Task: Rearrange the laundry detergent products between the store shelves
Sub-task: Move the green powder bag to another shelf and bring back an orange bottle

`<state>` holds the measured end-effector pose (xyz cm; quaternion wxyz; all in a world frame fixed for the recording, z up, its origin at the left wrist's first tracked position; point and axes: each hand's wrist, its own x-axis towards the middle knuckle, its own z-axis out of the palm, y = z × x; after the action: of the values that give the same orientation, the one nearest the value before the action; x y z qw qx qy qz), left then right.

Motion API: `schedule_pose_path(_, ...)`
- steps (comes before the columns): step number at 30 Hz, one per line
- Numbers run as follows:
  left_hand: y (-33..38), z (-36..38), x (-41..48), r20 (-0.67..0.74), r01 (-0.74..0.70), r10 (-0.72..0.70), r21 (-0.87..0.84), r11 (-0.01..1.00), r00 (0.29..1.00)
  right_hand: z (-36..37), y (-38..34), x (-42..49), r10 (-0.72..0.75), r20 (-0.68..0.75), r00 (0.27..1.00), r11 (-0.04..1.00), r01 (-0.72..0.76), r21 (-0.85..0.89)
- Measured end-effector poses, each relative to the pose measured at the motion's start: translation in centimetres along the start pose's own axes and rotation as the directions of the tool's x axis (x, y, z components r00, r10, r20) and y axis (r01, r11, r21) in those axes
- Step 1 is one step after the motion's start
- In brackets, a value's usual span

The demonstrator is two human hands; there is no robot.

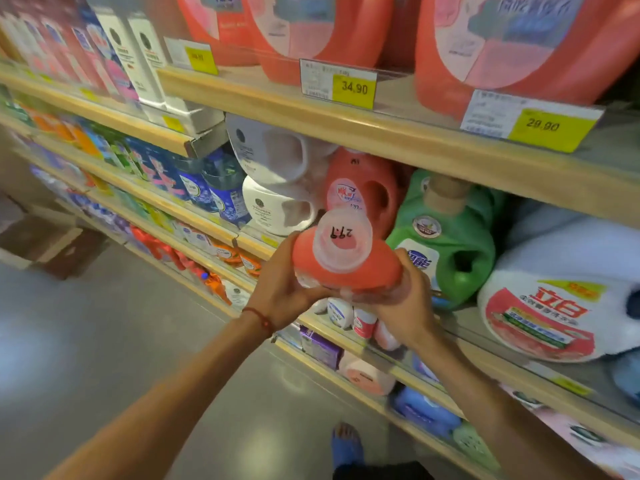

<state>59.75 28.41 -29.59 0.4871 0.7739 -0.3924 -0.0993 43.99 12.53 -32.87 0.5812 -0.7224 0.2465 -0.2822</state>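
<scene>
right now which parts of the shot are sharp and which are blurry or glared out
Head view: the red bottle held in both hands and the 34.90 price tag read sharp; shelves bow from the wide-angle lens; products at far left and bottom right smear with blur; soft glare patches sit on the floor.

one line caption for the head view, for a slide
Both hands, left hand and right hand, hold a red detergent bottle before the middle shelf.

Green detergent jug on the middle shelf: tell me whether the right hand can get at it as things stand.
Probably not yet. The right hand is gripping the red bottle together with the left hand. The green detergent jug lies close behind, unblocked, once that hand lets go.
</scene>
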Motion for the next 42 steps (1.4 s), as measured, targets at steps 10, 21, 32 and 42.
schedule_pose_path(10, -4.8, -1.3, 9.5, 0.116, -0.121, 0.117, 0.028, 0.992, 0.986, 3.8, -0.3, 5.2, -0.015, -0.251, 0.968, 0.996, -0.008, -0.089)
schedule_pose_path(21, -8.0, 0.9, 13.2, 0.292, -0.108, 0.12, -0.057, 0.993, 0.949, 6.1, 2.0, 6.9, 0.022, -0.418, 0.908, 0.94, -0.161, -0.301)
schedule_pose_path(32, -8.9, 0.1, 16.9, 0.354, -0.016, -0.033, 0.136, 0.991, 0.935, 7.0, 1.2, 9.5, 0.094, -0.333, 0.938, 0.882, -0.233, -0.409)
schedule_pose_path(42, -9.0, 0.5, 16.7, 0.307, 0.016, -0.028, 0.038, 0.999, 0.951, 8.5, 0.8, 8.8, 0.087, -0.392, 0.916, 0.773, -0.31, -0.554)
